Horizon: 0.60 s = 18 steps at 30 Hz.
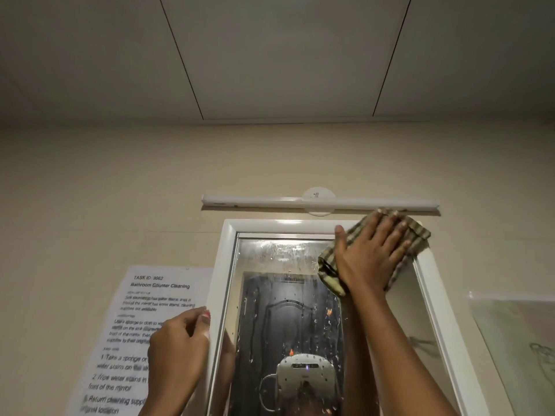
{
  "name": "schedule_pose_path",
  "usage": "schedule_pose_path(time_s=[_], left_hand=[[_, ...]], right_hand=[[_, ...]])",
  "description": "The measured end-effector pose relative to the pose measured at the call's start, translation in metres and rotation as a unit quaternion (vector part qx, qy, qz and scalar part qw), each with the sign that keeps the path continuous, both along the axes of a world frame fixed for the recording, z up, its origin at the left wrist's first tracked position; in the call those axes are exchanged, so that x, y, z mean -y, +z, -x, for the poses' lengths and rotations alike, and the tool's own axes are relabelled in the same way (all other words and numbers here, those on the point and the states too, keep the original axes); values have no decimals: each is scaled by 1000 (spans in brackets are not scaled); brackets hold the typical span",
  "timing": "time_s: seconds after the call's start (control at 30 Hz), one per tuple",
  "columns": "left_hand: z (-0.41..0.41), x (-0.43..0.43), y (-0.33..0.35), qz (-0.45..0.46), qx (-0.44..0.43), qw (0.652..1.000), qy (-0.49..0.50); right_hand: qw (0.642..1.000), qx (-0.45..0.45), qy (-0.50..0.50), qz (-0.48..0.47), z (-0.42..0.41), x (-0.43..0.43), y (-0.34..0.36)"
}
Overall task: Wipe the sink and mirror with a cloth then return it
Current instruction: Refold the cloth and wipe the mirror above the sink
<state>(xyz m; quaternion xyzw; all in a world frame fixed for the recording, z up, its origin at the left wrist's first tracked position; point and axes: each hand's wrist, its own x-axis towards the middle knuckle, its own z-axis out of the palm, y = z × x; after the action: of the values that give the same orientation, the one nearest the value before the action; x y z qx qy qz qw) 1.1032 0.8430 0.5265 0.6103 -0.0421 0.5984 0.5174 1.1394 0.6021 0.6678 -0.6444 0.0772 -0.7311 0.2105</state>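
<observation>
Two hands are on the mirror (285,298). Right hand (371,259): flat, fingers straight and spread, pressing the cloth (420,237) against the glass at the top right corner. The hand clasps nothing. The cloth overlaps the frame (228,265) there and reaches the light bar (255,202) above. Left hand (177,346): fingers and thumb curled round the frame's left side, lower down. Droplets and smears cover the glass. A printed sheet (144,295) hangs left of the mirror, partly behind the left hand.

A white tube light (319,202) is mounted on the beige wall (120,175). A printed instruction sheet (144,310) hangs at left, a faintly drawn sheet (519,340) at right.
</observation>
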Motion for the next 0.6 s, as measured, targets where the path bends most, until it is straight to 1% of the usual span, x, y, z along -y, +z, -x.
schedule_pose_path(time_s=[0.1, 0.17, 0.27, 0.37, 0.43, 0.5, 0.6], left_hand=[[-2, -5, 5, 20, 9, 999, -48], [-1, -9, 6, 29, 15, 995, -90], [0, -13, 6, 43, 32, 989, -138], [3, -18, 8, 72, 34, 981, -178], [4, -20, 9, 90, 24, 981, -171], [2, -22, 8, 87, -4, 988, -127], [-1, -26, 3, 21, -59, 998, -17]], right_hand=[[995, -17, -5, 96, -5, -41, 15], [984, -25, 0, 174, -7, -79, 16], [957, -36, 19, 288, -12, -138, 7], [931, -50, 63, 356, -14, -183, -6], [912, -63, 56, 402, -17, -198, -25], [892, -80, 22, 445, -20, -204, -49], [881, -98, 48, 461, -16, -195, -76]])
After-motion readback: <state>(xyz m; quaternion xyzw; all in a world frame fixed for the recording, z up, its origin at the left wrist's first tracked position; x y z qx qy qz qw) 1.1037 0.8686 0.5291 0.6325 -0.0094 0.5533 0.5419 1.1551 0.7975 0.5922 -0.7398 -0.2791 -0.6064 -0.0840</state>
